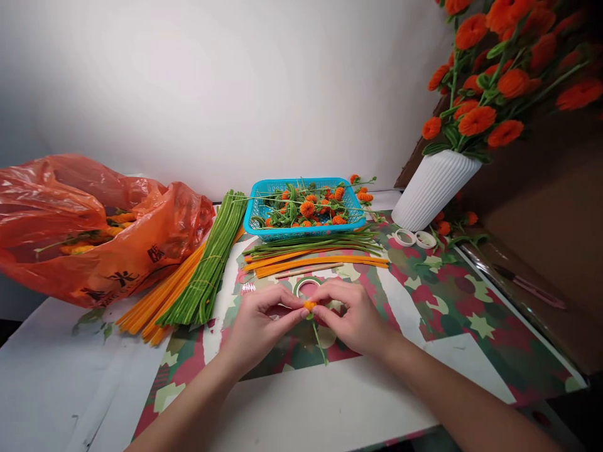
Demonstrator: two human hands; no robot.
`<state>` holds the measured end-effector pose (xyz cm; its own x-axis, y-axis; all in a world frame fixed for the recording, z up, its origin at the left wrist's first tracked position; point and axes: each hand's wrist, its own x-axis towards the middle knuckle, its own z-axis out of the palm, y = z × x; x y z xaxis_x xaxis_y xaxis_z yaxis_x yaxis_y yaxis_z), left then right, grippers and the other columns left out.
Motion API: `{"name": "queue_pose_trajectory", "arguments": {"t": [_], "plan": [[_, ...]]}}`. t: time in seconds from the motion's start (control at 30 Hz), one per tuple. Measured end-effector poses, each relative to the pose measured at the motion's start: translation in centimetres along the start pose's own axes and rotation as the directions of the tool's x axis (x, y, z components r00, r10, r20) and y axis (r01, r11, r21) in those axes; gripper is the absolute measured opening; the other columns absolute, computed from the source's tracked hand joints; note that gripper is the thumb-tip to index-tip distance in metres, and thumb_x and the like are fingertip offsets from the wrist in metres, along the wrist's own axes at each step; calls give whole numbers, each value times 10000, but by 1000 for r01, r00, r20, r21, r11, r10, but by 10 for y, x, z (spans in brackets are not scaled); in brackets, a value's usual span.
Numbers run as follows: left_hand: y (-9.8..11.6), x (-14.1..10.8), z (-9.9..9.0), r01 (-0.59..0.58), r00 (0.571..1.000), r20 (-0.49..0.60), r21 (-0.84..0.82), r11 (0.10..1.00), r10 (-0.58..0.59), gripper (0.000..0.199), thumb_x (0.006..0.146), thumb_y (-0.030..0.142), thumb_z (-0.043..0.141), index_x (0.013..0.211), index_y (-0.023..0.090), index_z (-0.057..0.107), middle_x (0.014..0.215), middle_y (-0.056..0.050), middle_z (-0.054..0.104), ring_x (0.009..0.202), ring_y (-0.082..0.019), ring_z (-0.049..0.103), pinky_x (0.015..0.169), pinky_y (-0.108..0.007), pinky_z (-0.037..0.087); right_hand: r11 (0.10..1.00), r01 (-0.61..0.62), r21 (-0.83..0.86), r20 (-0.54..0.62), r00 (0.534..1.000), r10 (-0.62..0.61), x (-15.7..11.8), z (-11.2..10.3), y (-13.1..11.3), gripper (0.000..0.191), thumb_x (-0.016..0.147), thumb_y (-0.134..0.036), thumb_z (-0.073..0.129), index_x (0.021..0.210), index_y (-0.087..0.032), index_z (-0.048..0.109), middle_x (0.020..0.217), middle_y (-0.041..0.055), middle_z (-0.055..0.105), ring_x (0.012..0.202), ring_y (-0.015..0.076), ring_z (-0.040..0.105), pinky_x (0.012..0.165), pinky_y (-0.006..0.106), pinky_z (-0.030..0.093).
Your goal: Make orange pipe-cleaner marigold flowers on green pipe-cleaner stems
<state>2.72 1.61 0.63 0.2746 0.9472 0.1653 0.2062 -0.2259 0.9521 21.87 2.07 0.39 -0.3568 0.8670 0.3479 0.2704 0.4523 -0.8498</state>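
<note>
**Left hand (264, 317) and right hand (351, 314) meet on one orange flower (309, 306)**

Nearest, two bare forearms (188, 402) come in from the lower corners, over a white sheet (306, 408) at the front of the patterned cloth (452, 301). Just beyond the sheet, above the middle of the cloth, is the flower, small and held between the two hands. The left hand is narrowed to a pinch, thumb and forefinger on one side of it; the right hand pinches the other side in the same way. A thin green stem (320, 342) slants down from the flower toward the sheet.

Right behind the fingertips lies a roll of tape (308, 279). Past it come a pinkish stick (306, 271), a few orange strips (325, 260) and a row of green strips (315, 245), all lying roughly crosswise. Left of these, a green bundle (202, 282) lies partly over an orange bundle (151, 307), beside a red bag (42, 194) with yellow-orange blooms (113, 232) inside. On the right lies a pink cutter (537, 287).

Behind the green strips stands a blue basket (282, 234) heaped with orange blooms (307, 209) and greenery. To its right, two white rings (398, 238) lie near a ribbed white vase (436, 188) full of orange flowers (478, 120). A pale wall (235, 81) closes the view.
</note>
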Motion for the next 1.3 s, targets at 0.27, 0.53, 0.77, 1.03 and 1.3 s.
{"name": "queue_pose_trajectory", "arguments": {"t": [0.27,0.53,0.77,1.03,1.3], "plan": [[6,0,4,106,990,-60,-262,959,-125,191,747,232,755,924,194,696,1004,-61,657,869,-177,658,718,-266,590,988,136,79,-149,981,-123,-1,-1,-4,150,818,-118,648,883,-243,701,994,51,708,962,194,668,851,357,550],[1,-5,5,-134,981,-172,-242,961,93,317,763,133,731,1034,286,667,1007,-19,614,914,-150,629,714,-219,580,994,-51,98,7,999,51,-1,2,-5,201,853,-178,613,1046,-228,643,1024,50,689,954,188,638,844,328,524],[8,-7,5,-190,966,-164,65,980,198,279,786,184,706,1055,237,657,1000,-51,610,868,-155,618,665,-214,571,998,62,-14,-94,994,-64,-1,5,-2,144,893,-146,531,876,-208,660,812,39,684,743,161,620,663,285,499],[4,-4,5,-173,957,-199,190,966,211,100,789,176,702,879,200,665,838,-27,656,729,-141,636,651,-242,571,1000,-3,-31,-160,987,-2,-3,5,-4,133,864,-150,532,782,-200,625,737,32,661,690,158,602,582,263,459],[2,1,4,-78,980,-190,-61,995,66,54,725,178,758,748,207,718,771,-32,683,744,-167,645,587,-230,551,996,-84,35,-102,991,87,-3,4,-7,154,851,-182,535,706,-194,585,655,6,622,611,133,540,518,235,403]]}}
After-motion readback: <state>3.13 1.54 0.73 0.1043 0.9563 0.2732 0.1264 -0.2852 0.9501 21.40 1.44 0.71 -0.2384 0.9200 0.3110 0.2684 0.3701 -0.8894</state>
